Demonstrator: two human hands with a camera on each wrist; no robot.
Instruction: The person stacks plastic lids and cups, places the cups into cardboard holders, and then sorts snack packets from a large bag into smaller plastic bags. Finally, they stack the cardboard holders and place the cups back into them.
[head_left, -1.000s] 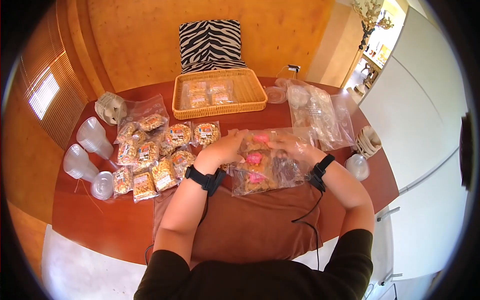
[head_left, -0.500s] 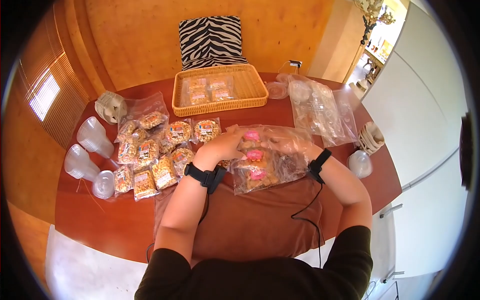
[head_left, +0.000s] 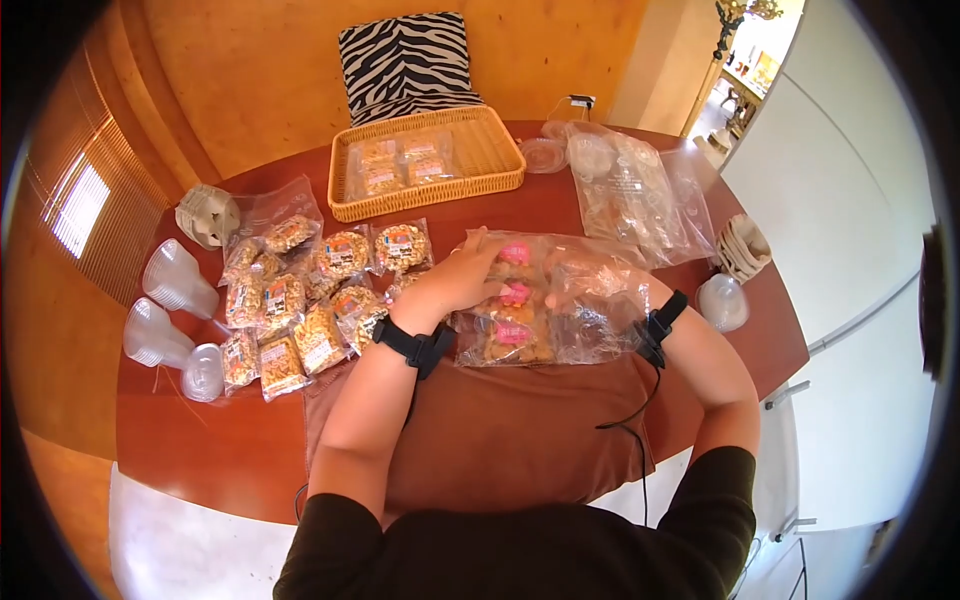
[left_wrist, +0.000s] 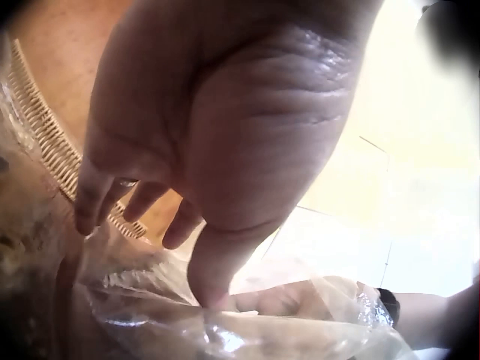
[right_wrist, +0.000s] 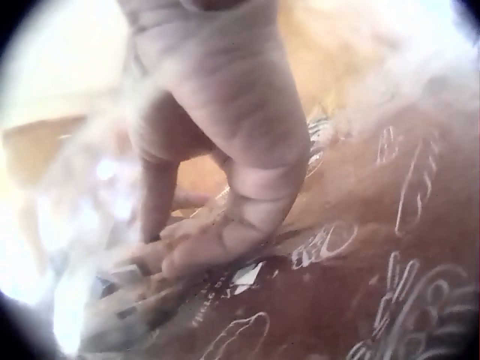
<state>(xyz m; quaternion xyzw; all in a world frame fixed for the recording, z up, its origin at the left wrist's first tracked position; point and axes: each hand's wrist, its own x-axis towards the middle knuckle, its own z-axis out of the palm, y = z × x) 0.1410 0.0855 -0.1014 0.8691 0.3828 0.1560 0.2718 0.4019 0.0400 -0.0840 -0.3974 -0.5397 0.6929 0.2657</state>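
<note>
A clear plastic bag [head_left: 590, 340] lies in front of me, with several cookie packs [head_left: 517, 345] bearing pink labels in a column in its left part. My left hand [head_left: 458, 283] rests at the bag's upper left, fingers loosely spread and thumb touching the film beside the packs. In the left wrist view its thumb [left_wrist: 210, 281] presses down at the bag's edge. My right hand [head_left: 600, 285] is inside the bag, seen through the film, its fingers toward the packs. The right wrist view shows its thumb bent near the other fingertips; glare hides what they touch.
Bagged snacks [head_left: 285, 300] lie in a group to the left, beside stacked plastic cups [head_left: 180, 280]. A wicker basket [head_left: 490, 185] with several packs stands at the back. Flat clear bags [head_left: 640, 205] lie back right, near paper cup holders [head_left: 742, 248]. A brown cloth [head_left: 480, 430] covers the near edge.
My right hand has shifted slightly within the bag, and the film around it has spread out. My left hand has stayed near the packs. The head view has tilted a little.
</note>
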